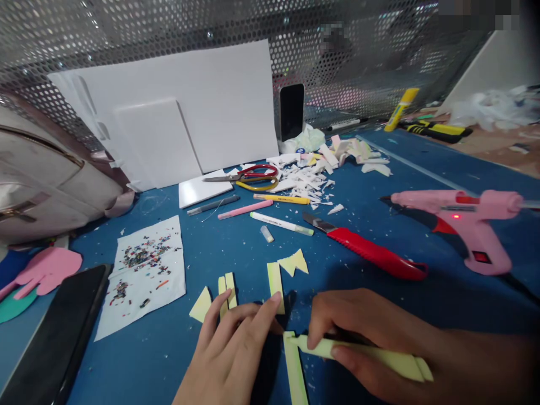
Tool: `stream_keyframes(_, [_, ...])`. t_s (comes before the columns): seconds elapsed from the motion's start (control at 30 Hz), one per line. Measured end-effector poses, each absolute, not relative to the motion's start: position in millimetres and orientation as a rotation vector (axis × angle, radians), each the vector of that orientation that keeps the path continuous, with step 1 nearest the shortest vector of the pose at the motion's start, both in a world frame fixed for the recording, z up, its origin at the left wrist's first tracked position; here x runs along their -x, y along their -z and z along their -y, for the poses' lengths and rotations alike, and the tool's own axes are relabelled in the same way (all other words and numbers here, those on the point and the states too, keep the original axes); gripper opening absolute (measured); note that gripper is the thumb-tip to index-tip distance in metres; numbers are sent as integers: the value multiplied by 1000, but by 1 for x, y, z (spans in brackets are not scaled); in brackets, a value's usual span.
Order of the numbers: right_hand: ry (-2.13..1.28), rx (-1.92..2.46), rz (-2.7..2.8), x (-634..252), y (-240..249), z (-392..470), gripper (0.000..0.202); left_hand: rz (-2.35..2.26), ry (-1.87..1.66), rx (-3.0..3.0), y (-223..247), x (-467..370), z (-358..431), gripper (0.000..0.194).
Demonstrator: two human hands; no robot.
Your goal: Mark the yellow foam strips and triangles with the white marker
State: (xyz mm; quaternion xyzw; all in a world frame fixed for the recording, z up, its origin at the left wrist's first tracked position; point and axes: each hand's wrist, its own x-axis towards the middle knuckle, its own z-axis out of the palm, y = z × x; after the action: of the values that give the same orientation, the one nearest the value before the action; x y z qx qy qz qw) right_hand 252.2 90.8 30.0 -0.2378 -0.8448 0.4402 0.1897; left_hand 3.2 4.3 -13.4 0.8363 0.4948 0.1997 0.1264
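My right hand (363, 337) grips a pale yellow-green highlighter (379, 360). Its tip touches the upper end of a long yellow-green strip (296, 374) on the blue table. My left hand (238, 349) lies with fingers spread beside that strip, its thumb close to the strip's upper end. One left fingertip rests on a shorter yellow-green strip (275, 278), and another lies over two narrow strips (230, 287). A yellow-green triangle (201, 304) sits to the left of these, and a notched piece (294, 262) lies just beyond. The strips' exact material is unclear.
A red utility knife (375, 250) and pink glue gun (459, 211), its light lit, lie right. Behind are pens (245, 210), scissors (253, 178) and white scraps (304, 179). A black phone (54, 337) and a white sheet with small bits (169, 281) are left. White boards (236, 101) lean behind.
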Motion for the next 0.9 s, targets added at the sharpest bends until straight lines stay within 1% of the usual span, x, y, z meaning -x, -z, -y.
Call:
stream_keyframes(0.13, [-1215, 583, 2408, -255, -29, -90, 10, -1407, -557, -2438, 11, -1, -5, 66])
stream_keyframes(0.23, [-1230, 502, 2460, -256, -29, -90, 8, -1391, -533, -2453, 11, 2, -6, 69])
stream_keyframes(0.3, [-1250, 428, 2502, -256, -27, -91, 8, -1389, -531, -2457, 11, 3, -6, 70])
stream_keyframes(0.4, [-1256, 305, 2550, -254, -18, -93, 11, -1384, -564, -2427, 10, 2, -6, 64])
stream_keyframes(0.47, [-1238, 97, 2547, -254, -7, -95, 14, -1380, -602, -2402, 10, 0, -6, 65])
stream_keyframes(0.57, [-1217, -11, 2525, -253, 9, -97, 14, -1369, -654, -2391, 10, -3, -7, 68])
stream_keyframes(0.7, [-1146, -76, 2514, -252, 18, -96, 14, -1373, -649, -2403, 12, -3, -7, 67])
stream_keyframes(0.9, [-1164, -73, 2517, -252, 17, -95, 12, -1408, -652, -2374, 10, -6, -5, 69])
